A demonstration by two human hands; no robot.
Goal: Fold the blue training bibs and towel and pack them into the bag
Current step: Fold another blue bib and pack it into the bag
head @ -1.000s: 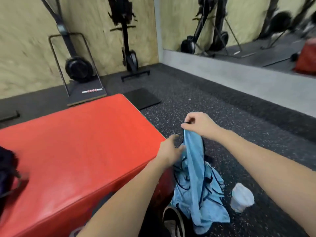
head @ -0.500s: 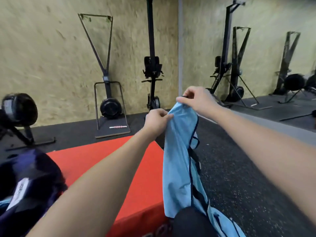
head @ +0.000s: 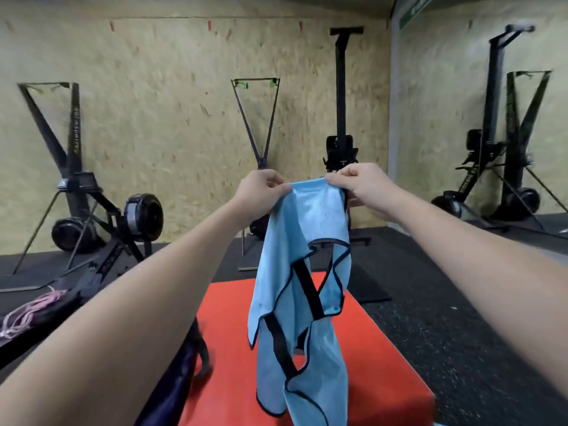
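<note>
We note a red padded block [head: 353, 358] low in the centre of the view, standing on a dark speckled rubber floor [head: 445, 327]. A dark mat [head: 365, 287] lies on the floor just past the block's far edge. The walls behind are pale chipboard panels [head: 153, 118]. Several black exercise machines stand along them: one with a round flywheel [head: 143, 213] at the left, a V-shaped frame [head: 256, 118] and a tall post [head: 342, 96] near the middle, and further upright frames [head: 507, 133] at the right. At the lower left edge we see a dark bag [head: 175, 379] on the near left part of the block (largely cut off by the left forearm), and beside it a pinkish cord [head: 27, 315] bundled on dark gear.

The blue training bib [head: 310, 256] is held up in the air in front of the person, above the red block. It is light blue mesh with dark edging and black straps, and it hangs down crumpled and twisted, its lower folds reaching the bottom of the view. The left hand [head: 261, 192] pinches the top edge at its left corner between thumb and curled fingers; the right hand [head: 359, 184] pinches the same edge at its right corner likewise. The top edge runs nearly level between the two hands.
</note>
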